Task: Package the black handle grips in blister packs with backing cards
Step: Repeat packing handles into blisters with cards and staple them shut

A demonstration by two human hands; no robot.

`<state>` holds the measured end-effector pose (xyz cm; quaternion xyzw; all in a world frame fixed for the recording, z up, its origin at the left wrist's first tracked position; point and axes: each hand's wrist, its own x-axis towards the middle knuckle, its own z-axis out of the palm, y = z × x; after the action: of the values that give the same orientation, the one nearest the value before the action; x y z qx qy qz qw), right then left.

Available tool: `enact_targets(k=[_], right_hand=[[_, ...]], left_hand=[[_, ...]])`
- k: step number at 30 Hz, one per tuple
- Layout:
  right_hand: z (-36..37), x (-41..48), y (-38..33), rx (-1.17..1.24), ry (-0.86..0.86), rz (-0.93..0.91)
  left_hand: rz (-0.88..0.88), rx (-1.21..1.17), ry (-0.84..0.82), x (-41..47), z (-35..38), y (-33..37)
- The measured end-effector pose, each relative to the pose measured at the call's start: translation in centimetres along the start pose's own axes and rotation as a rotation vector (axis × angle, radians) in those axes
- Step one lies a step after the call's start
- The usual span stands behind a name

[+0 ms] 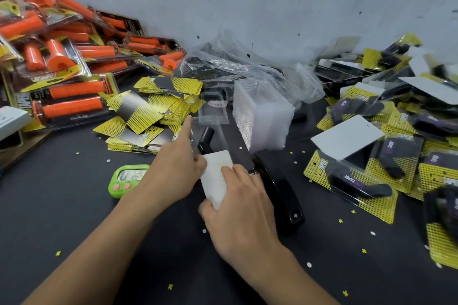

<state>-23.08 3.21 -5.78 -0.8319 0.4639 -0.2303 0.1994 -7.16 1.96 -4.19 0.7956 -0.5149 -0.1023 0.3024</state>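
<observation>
Pinching the white backing card (216, 176), right hand (238, 210) hides its corner; left hand (173, 171) touches, grip unclear.

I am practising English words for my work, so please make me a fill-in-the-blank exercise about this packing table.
1. The left hand and the right hand hold a card whose visible face is ____.
2. The timer beside the left hand has a ____ case.
3. The packed grips at the far left are ____.
Missing words: white; green; orange.

body | left hand (173, 176) plain | right hand (244, 208): finger ring (255, 173) | forearms (104, 238) bare
</observation>
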Motion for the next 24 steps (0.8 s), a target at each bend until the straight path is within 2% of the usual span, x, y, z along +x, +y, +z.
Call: enact_targets(k=[3,8,15,19,24], right_hand=[[-0.1,0.1,0.2,0.118,-0.027,0.009],[-1.8,0.7,0.9,0.495,-0.125,0.200],[-1.2,0.2,0.4,0.768,-0.071,0.382],[-0.9,0.3,0.5,0.823,-0.084,0.404],[-1.1,0.6,0.3,0.889,-0.040,0.434]], left_hand=[[-0.053,-0.057,0.016,0.4,-0.6,-0.2],[-0.059,-0.196,-0.021,0.7,-1.6,0.0],[-0.091,-0.510,-0.135,0.5,-1.9,-0.5],[-0.071,-0.534,-0.162,0.7,-1.6,-0.8],[-0.168,-0.602,-0.067,1.0,-1.3,-0.9]])
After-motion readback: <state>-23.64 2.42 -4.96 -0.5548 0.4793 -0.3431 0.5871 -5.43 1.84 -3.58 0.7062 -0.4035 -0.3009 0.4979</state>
